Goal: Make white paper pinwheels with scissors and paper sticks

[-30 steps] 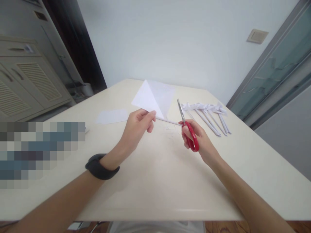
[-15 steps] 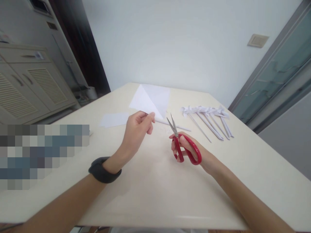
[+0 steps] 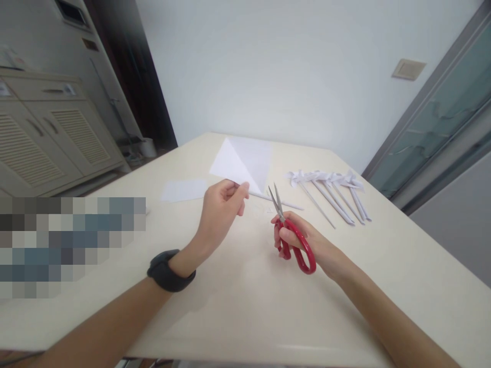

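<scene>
Home room, cream table (image 3: 238, 306), louvred cabinets (image 3: 57, 143), wall switch (image 3: 408, 69), glass sliding door (image 3: 441, 117)

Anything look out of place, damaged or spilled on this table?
Nothing much stands out. A few tiny paper scraps lie loose on the table by the scissors in the right hand. The left hand pinches a thin paper stick; the finished sticks lie roughly in a row.

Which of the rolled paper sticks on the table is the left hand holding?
The lone thin stick, pinched by the left hand and lying crosswise behind the scissors. The others lie untouched in a row further right.
</scene>
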Demonstrator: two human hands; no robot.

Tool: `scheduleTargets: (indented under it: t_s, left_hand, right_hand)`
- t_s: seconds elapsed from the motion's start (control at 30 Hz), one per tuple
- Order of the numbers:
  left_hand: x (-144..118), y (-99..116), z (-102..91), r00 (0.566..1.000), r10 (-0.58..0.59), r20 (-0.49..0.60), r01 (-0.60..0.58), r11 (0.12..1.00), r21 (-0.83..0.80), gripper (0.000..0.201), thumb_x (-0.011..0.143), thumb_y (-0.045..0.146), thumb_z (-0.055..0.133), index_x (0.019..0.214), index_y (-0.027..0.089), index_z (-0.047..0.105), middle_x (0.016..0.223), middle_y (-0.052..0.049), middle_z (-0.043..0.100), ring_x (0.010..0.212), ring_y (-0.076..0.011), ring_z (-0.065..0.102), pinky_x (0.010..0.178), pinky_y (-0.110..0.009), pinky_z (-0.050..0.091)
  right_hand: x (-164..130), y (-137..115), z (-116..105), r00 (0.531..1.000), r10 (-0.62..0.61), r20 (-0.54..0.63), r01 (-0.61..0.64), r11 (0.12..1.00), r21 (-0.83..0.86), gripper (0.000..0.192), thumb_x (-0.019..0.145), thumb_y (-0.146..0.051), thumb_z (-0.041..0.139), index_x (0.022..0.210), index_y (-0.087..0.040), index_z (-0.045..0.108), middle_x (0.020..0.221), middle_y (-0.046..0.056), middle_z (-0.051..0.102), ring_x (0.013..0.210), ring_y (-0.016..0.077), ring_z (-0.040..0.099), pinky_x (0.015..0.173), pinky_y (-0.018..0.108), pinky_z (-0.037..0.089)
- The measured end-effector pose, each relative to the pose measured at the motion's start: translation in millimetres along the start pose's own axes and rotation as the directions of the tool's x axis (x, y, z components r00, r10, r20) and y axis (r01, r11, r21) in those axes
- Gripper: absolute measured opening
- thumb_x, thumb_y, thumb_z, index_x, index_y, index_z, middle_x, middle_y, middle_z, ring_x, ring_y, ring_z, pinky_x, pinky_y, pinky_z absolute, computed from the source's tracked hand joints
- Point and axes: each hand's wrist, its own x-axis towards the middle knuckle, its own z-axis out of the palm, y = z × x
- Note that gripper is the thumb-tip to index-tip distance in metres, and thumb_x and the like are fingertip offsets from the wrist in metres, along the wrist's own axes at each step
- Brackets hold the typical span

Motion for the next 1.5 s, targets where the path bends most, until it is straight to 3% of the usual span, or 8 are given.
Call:
scheduleTargets:
  t_s: [0.23,0.53,1.03,1.5]
  left_hand:
    - [-5.8,6.0,3.9,0.996,-0.041,0.083,0.038,0.999,0.033,0.025,0.082,0.033,0.052,0.063,0.017,0.052,0.044,0.004,0.048,0.044,-0.0091,0.044,0.046,-0.022,0.034]
    - [-11.4,8.2,6.1,0.985,-0.006,0.173,-0.005,0.998,0.066,0.029,0.082,0.035,0.052,0.060,0.017,0.051,0.048,0.002,0.051,0.047,-0.0104,0.048,0.050,-0.022,0.038]
    - [-11.8,6.0,6.1,0.978,-0.010,0.209,0.005,1.000,0.025,0.030,0.082,0.036,0.052,0.059,0.017,0.050,0.049,0.003,0.051,0.047,-0.0104,0.049,0.051,-0.023,0.039]
    - [-11.8,6.5,5.2,0.963,-0.032,0.267,0.038,0.999,-0.019,0.033,0.084,0.034,0.050,0.056,0.017,0.047,0.047,0.003,0.048,0.046,-0.0100,0.046,0.052,-0.024,0.039]
  right_hand:
    - [-1.0,2.7,0.6,0.997,-0.001,0.071,0.003,1.000,-0.024,0.034,0.084,-0.049,0.054,0.106,-0.024,0.051,0.083,0.002,0.055,0.072,0.0148,0.056,0.067,0.031,0.047]
    - [-3.7,0.2,1.0,0.998,-0.025,0.055,0.024,1.000,0.010,0.036,0.083,-0.051,0.054,0.108,-0.023,0.052,0.084,0.001,0.058,0.066,0.0134,0.055,0.063,0.029,0.046]
    - [-1.5,1.4,2.9,0.998,-0.019,0.054,0.018,1.000,0.023,0.034,0.085,-0.048,0.053,0.111,-0.025,0.052,0.092,0.004,0.061,0.072,0.0157,0.058,0.068,0.033,0.049]
    - [-2.4,0.4,2.7,0.997,-0.025,0.071,0.022,0.999,0.032,0.031,0.088,-0.045,0.049,0.111,-0.024,0.052,0.087,0.003,0.060,0.070,0.0151,0.056,0.068,0.033,0.048]
